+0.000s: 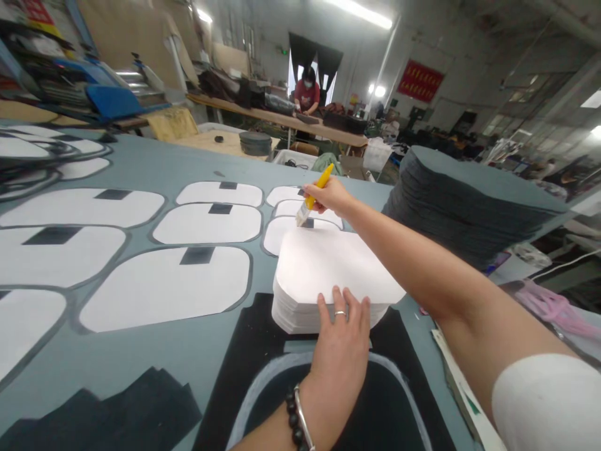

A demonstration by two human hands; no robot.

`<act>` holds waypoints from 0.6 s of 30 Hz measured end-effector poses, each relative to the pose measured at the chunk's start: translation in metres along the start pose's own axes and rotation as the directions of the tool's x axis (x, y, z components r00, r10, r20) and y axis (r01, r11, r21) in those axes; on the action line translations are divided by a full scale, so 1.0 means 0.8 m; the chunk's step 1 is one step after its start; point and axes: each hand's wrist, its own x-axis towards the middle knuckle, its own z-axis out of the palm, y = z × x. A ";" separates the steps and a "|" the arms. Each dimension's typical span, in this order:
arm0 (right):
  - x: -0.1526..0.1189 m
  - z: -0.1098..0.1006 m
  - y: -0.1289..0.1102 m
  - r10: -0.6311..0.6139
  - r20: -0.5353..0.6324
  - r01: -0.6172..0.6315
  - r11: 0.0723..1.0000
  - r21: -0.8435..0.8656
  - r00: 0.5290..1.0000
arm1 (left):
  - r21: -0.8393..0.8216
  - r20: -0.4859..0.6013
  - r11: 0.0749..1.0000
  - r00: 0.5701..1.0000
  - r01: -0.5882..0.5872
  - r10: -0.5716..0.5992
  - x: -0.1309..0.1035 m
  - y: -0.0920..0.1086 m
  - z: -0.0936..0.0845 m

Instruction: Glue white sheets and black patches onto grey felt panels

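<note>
My right hand (334,195) grips a flat paintbrush (323,178) by its yellow handle. The brush's pale bristles point down, over or just touching a dark rectangular patch (307,223) behind the stack. The fingers of my left hand (342,341) are outstretched on the near edge of a thick stack of white rounded sheets (328,263). A ring and bracelets are on that hand and wrist. Beneath the stack lies a black sheet (248,338) bearing a greyish-white curved band (267,369). Whether the bristles touch the patch, I cannot tell.
White rounded panels (206,222) with dark patches lie in rows on the blue-grey table (154,169). A tall stack of dark pieces (451,207) stands at right. Black scraps (107,413) lie front left. Another person (307,94) works at a far bench.
</note>
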 end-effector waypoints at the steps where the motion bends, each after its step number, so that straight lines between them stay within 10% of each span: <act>1: -0.002 -0.006 -0.003 -0.038 0.039 0.037 0.999 0.013 0.999 | -0.005 0.004 1.000 1.000 -0.002 0.002 0.000 0.000 0.000; 7: -0.024 -0.039 -0.007 -0.105 0.455 0.095 0.994 0.045 0.884 | -0.023 0.045 1.000 0.999 -0.009 0.010 0.000 -0.001 -0.004; 18: -0.057 -0.145 0.043 0.120 0.246 -0.068 0.975 -0.210 0.962 | -0.031 0.097 0.999 0.995 -0.007 0.010 0.006 -0.006 -0.011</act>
